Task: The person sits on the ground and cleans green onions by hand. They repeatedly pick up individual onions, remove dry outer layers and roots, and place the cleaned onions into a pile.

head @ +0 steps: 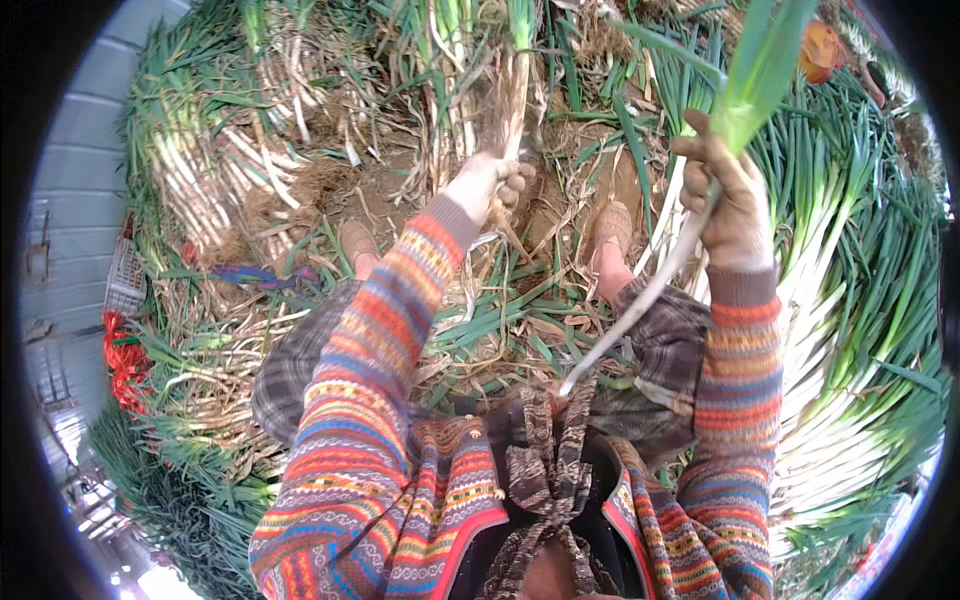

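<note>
My right hand (724, 187) is closed around a peeled green onion (652, 292), its green leaves rising above the fist and its white stem hanging down towards my lap. Ahead of me, my left hand (495, 187) grips the lower end of an unpeeled green onion (514, 97), which has dry brown outer skin and points away from me. Strips of husk and cut leaves (495, 322) lie on the soil between my feet, below both hands.
A large pile of cleaned green onions (817, 315) lies along the right. Unpeeled green onions with roots (187, 187) are heaped at the left. Red plastic netting or bag (124, 360) and a light plastic crate (126, 277) stand at the far left, near a grey wall (82, 157).
</note>
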The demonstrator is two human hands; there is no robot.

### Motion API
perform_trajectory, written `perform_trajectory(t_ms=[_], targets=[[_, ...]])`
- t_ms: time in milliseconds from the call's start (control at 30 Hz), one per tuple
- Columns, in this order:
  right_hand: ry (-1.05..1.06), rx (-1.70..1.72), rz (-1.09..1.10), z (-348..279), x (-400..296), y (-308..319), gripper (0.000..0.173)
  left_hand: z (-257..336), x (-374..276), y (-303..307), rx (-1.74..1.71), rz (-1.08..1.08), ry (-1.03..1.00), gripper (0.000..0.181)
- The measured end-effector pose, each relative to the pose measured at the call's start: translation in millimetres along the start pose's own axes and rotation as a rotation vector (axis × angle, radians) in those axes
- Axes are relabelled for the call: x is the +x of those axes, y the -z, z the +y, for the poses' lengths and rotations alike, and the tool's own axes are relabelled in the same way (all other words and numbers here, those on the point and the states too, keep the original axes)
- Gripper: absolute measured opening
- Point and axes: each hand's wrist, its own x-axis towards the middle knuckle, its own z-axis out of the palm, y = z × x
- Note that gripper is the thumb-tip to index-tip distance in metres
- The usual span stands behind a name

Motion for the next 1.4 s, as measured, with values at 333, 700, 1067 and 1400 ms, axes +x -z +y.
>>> perform_trajectory(t_ms=[333,700,1067,1400], targets=[[-0.378,-0.162,0.119,91.7,52.5,-16.6,0.036,-88.0,-304.4,-110.6,0.203,-0.077,-0.176,0.062],[-0.266,0.147,0.046,65.3,24.2,-82.0,0.024,-68.1,-263.0,-93.7,0.867,0.205,-0.475,0.054],[-0.141,0.005,0.245,51.4,27.8,-77.8,0.027,-29.1,-168.8,-124.9,0.932,0.566,-0.801,0.036],[0.048,0.065,0.277,12.7,60.2,3.3,0.015,-172.4,-243.5,79.9,2.158,0.484,-0.273,0.042]])
